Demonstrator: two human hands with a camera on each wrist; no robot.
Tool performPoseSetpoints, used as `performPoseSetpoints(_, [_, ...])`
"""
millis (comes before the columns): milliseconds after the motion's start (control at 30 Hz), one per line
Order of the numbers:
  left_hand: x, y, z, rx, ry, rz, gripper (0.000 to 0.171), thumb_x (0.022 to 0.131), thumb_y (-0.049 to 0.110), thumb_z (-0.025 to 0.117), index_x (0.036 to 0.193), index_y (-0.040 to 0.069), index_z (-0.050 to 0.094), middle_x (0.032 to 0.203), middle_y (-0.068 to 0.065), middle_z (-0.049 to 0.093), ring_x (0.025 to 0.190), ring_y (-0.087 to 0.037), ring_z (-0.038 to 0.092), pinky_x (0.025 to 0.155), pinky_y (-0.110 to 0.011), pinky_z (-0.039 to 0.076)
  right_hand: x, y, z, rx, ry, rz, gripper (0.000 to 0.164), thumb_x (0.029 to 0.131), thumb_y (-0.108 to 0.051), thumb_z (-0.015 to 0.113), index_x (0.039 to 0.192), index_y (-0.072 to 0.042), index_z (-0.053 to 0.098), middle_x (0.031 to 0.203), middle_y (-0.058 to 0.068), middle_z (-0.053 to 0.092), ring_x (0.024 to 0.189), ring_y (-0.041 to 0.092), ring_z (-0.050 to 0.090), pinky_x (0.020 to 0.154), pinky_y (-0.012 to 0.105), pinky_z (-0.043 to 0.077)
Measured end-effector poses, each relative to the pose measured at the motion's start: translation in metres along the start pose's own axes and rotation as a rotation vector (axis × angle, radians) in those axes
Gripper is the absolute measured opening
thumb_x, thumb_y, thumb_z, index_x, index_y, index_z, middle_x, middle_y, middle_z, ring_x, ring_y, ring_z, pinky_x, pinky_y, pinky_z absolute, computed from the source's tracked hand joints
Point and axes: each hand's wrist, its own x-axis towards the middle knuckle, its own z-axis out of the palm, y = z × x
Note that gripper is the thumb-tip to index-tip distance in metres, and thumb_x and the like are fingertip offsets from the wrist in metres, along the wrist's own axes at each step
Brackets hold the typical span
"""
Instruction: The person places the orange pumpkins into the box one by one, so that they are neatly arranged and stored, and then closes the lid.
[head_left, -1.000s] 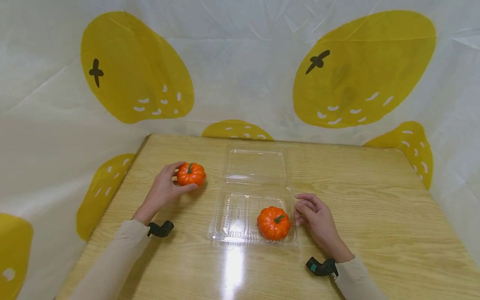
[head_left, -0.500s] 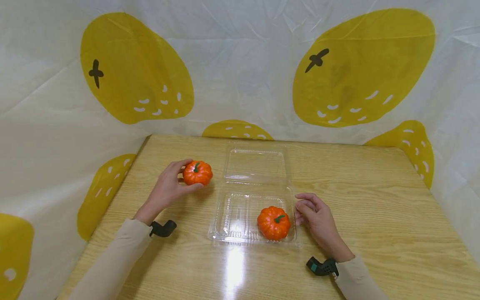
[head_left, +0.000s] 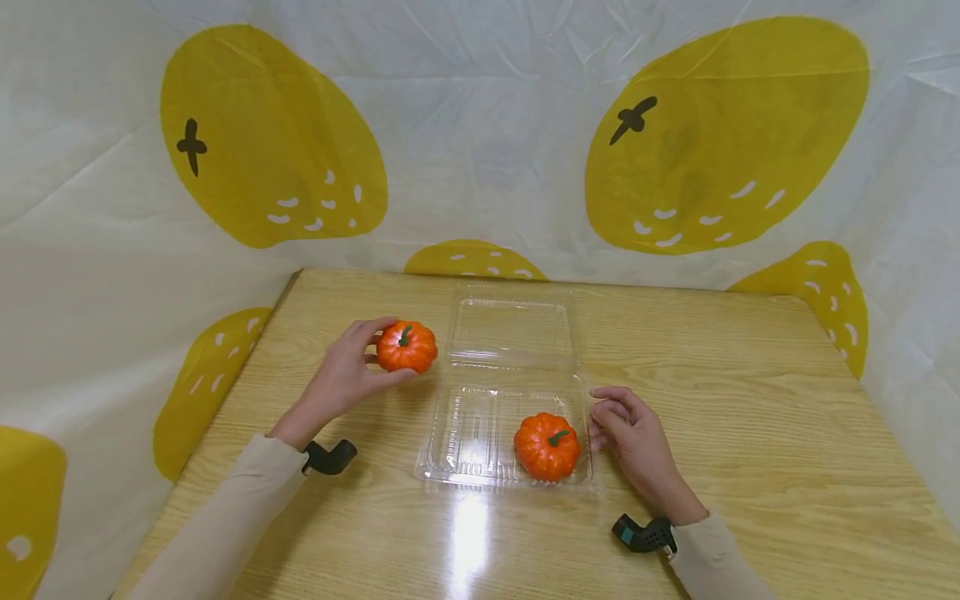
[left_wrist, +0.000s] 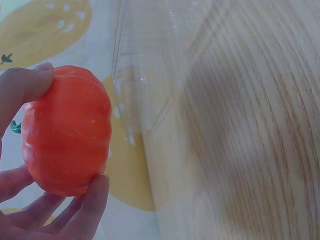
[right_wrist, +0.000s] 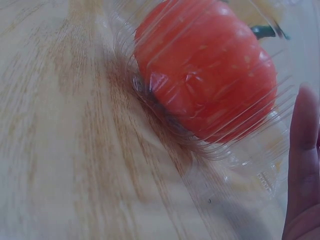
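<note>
An orange pumpkin (head_left: pixel 407 348) was held by the left hand (head_left: pixel 339 379).
It was pinched between thumb and fingers, left of the clear container (head_left: pixel 472 417) where another pumpkin (head_left: pixel 547 448) was set; nothing was grasped by the relaxed right hand (head_left: pixel 636 442).

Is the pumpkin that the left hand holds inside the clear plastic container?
No, in the head view the left hand holds this pumpkin outside the open container, just beyond its left edge.
</note>
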Motion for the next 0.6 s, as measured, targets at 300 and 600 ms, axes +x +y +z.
performPoseSetpoints(300, [-0.001,0.009,0.002,-0.013,-0.028,0.012,0.081,0.082,0.029,0.090,0.149,0.010,0.050,0.143,-0.017,0.053,0.128,-0.036,0.059,0.097,-0.048,0.063,0.001,0.002,-0.001,-0.004,-0.006,0.008,0.031,0.104,-0.008,0.059,0.128,0.010,0.047,0.083,-0.005,0.067,0.068,0.006,0.063,0.058,0.023,0.061])
performPoseSetpoints(600, [0.000,0.013,0.005,-0.014,-0.040,0.033,0.080,0.081,0.028,0.090,0.149,0.011,0.051,0.142,-0.015,0.054,0.128,-0.035,0.059,0.096,-0.048,0.063,0.001,0.001,-0.002,-0.003,-0.011,0.008,0.032,0.104,-0.008,0.059,0.128,0.010,0.047,0.083,-0.005,0.066,0.067,0.007,0.062,0.058,0.023,0.061])
